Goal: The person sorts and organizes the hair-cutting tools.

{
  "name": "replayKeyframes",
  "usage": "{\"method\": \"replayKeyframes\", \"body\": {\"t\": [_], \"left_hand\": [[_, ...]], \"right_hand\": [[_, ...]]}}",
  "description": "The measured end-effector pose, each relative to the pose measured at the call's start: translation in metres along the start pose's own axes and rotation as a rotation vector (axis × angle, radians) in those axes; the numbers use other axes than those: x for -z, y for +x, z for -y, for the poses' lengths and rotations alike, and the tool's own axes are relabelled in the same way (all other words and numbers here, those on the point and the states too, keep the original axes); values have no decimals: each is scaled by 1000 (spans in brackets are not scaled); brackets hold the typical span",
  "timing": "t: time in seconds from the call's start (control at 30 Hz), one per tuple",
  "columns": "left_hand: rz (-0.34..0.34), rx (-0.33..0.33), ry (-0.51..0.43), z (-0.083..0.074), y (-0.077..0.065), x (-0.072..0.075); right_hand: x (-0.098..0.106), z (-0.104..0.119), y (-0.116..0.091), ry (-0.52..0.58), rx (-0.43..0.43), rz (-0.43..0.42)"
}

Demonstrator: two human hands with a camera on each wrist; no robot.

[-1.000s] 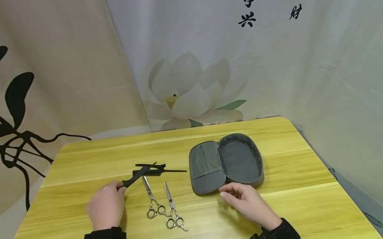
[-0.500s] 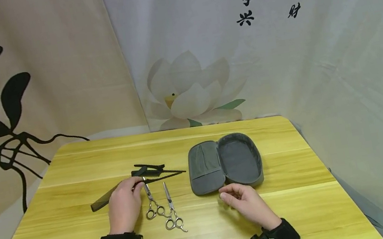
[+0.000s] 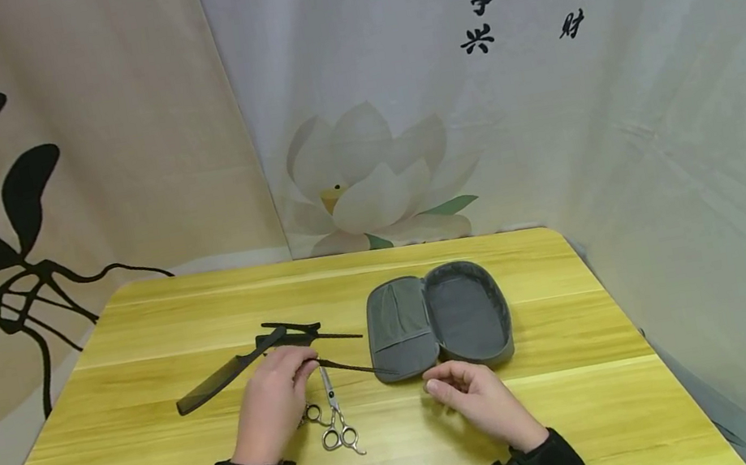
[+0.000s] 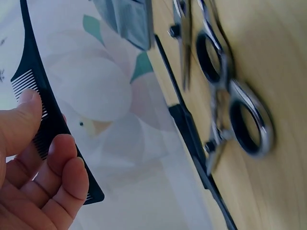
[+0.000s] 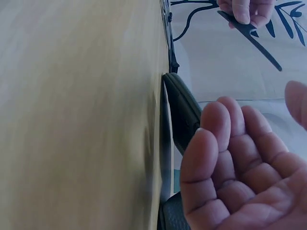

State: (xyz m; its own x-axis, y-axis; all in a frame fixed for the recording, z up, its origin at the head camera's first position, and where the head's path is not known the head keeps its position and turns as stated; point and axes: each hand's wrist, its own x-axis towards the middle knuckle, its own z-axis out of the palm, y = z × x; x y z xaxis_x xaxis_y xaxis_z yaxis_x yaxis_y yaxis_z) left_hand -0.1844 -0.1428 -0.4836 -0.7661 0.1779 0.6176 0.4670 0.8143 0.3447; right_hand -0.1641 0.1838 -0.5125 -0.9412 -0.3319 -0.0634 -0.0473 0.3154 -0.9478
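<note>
My left hand (image 3: 281, 400) pinches a black tail comb (image 4: 48, 108) between thumb and fingers, held above the table. Its thin tail points right, overlapping the lower edge of the grey zip case (image 3: 394, 295) in the head view. The case lies unfolded, with a pocketed lid at left and a deep shell at right. My right hand (image 3: 474, 396) is in front of the case, fingers loosely bent and holding nothing; the right wrist view shows its bare palm. Silver scissors (image 3: 334, 412) lie beside my left hand, which hides most of a second pair (image 3: 313, 413).
A black handled comb (image 3: 210, 387) lies at left on the wooden table (image 3: 540, 435). Its handle overlaps more black hairdressing pieces (image 3: 287, 339), one with a thin pointed tail. A printed cloth (image 3: 345, 64) hangs behind the table.
My left hand has let go of the black handled comb at left, taken the tail comb from the pile, and moved right and toward me with it. My right hand stays nearly still.
</note>
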Motion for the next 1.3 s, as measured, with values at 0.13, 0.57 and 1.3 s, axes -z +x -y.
{"method": "replayKeyframes", "body": {"t": [0.13,0.57,1.3], "left_hand": [[5,-60,32,-11,1,-3],[74,-129,47,-33,0,-16],[94,-145,64,-39,-3,-18]], "right_hand": [[-1,0,0,7,22,8],[-4,1,-1,55,67,78],[-14,2,-4,74,108,138]]}}
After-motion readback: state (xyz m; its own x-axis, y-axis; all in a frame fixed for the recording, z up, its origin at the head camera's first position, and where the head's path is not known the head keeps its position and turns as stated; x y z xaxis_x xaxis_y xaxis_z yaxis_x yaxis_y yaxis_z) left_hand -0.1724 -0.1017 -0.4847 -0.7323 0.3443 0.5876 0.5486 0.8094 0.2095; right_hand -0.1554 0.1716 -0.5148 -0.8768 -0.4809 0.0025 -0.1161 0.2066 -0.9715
